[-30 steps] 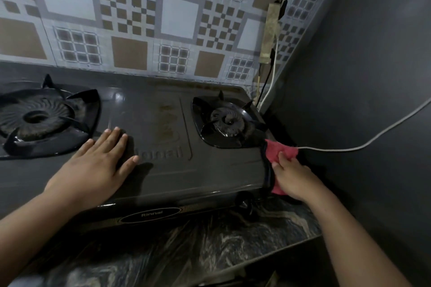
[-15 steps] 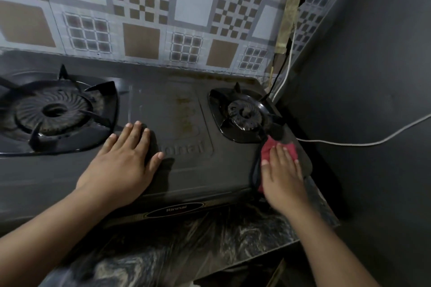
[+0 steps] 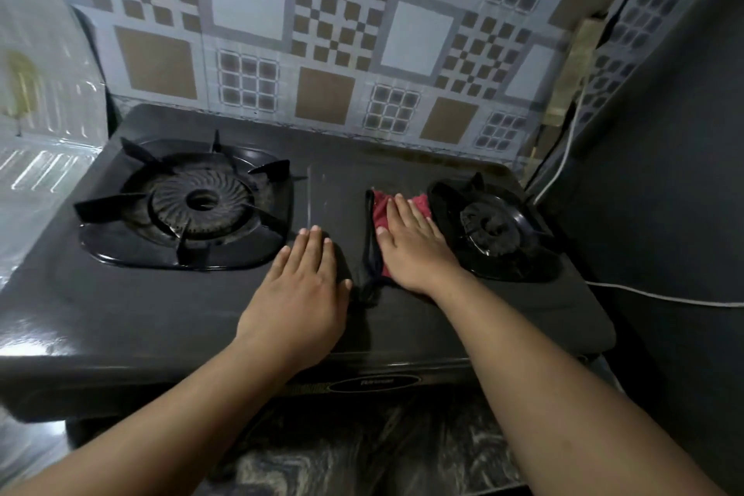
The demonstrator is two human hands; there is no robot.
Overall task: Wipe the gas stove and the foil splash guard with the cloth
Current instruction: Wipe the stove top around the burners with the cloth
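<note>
Nearest, marbled desk point(image 3: 362, 459) edge under the gas stove point(image 3: 120, 314). Left hand point(image 3: 300, 294) flat on the stove top, fingers straight, holding nothing. Right hand point(image 3: 410, 250) just beside it, fingers straight, pressing the red cloth point(image 3: 380, 209) onto the centre panel between the burners. Foil splash guard point(image 3: 44, 121) stands far left, untouched.
</note>
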